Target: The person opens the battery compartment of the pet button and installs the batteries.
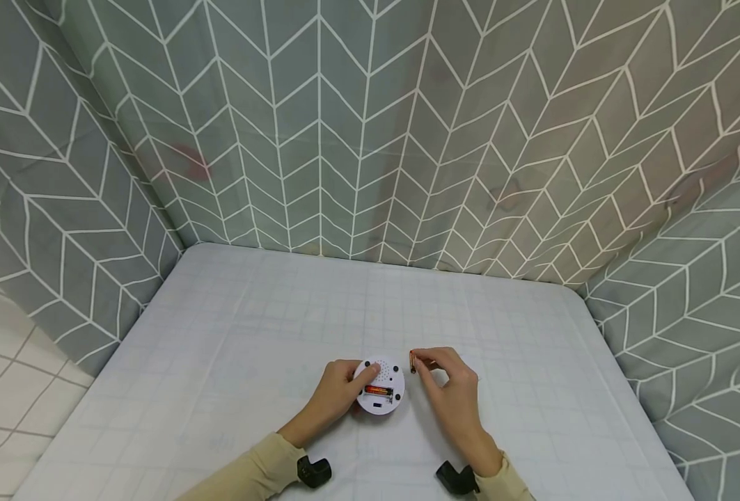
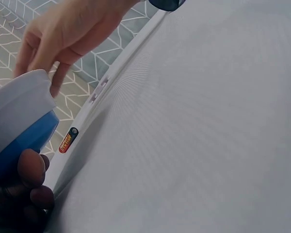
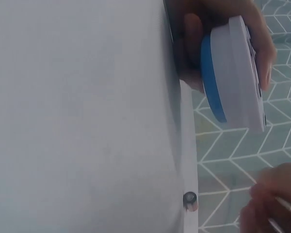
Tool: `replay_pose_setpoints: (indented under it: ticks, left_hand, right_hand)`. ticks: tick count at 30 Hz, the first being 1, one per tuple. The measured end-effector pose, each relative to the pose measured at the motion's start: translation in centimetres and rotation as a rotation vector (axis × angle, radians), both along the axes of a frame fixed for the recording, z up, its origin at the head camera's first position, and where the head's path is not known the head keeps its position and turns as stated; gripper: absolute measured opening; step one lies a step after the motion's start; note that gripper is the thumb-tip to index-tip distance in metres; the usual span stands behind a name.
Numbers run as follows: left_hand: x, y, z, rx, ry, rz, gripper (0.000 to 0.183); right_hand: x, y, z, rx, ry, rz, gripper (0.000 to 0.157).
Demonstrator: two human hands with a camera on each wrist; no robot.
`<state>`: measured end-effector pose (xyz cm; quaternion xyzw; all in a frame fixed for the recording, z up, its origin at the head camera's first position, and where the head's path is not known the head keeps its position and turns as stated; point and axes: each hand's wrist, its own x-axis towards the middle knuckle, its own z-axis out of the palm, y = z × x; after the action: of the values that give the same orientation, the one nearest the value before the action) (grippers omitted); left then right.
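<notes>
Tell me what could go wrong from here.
The loose battery on the table might roll away if the right hand nudges it. The other battery, lying in the uncovered compartment, could drop out if the left hand tips the round device.

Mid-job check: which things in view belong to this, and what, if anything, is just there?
Likely the job's:
- round white device, held by the left hand
- battery in its compartment
- loose battery near the right hand

Just there:
- patterned curtain
- white table
</notes>
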<state>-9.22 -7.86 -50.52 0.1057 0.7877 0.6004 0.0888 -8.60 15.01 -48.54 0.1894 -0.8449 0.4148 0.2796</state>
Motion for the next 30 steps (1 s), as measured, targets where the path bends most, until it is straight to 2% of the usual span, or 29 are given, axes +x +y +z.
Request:
replay_pose_setpoints:
  ticks: [4, 9, 20, 26, 30]
  left_hand:
    - [0.0, 0.0, 0.0, 0.002, -0.003, -0.005, 0.038]
    - [0.0, 0.0, -0.1, -0.002, -0.007, -0.006, 0.039]
    - [-0.1, 0.1, 0.0, -0.01, -0.01, 0.001, 0.04]
    - [-0.1, 0.1, 0.1, -0.02, -0.001, 0.008, 0.041]
    - [0.1, 0.0, 0.2, -0.015, -0.002, 0.006, 0.04]
  right_hand:
    - [-0.1, 0.4, -0.3, 0.075, -0.097, -0.054, 0.034]
    - [-0.2, 0.7, -0.8, 0.127, -0.194, -0.051, 0.04]
    - [-0.7, 1.1, -1.4, 0.239, -0.183, 0.056, 0.044]
    - [-0.7, 1.0, -1.5, 0.284, -0.26, 0.071, 0.046]
    - [-0.6, 0.9, -1.3, 0.295, -0.287, 0.056, 0.04]
